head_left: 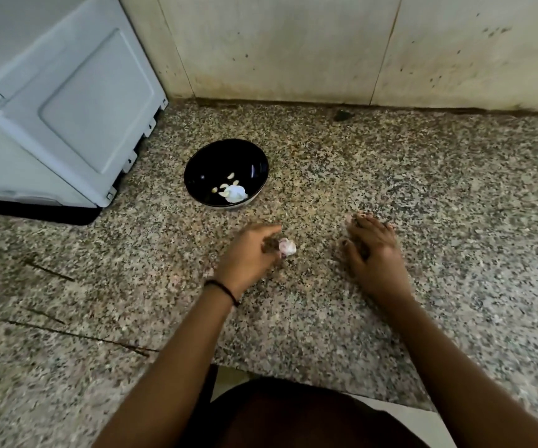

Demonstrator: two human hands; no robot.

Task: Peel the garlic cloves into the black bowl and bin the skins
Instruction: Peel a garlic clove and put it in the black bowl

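Note:
A black bowl (225,173) stands on the speckled granite counter (390,176), a little beyond my hands. Inside it lie several pale peeled garlic cloves (230,176) and a larger white garlic piece (236,193). My left hand (250,252) hovers just above the counter in front of the bowl and holds a small whitish-pink lump of garlic skins (287,246) at its fingertips. To its right, my right hand (372,245) lies palm down on the counter with fingers spread and straight, holding nothing. No bin is in view.
A light grey appliance (57,101) on a black base fills the back left corner, close to the bowl. A stained tiled wall (326,50) closes off the back. A small dark object (342,115) lies by the wall. The counter's front edge runs near my body.

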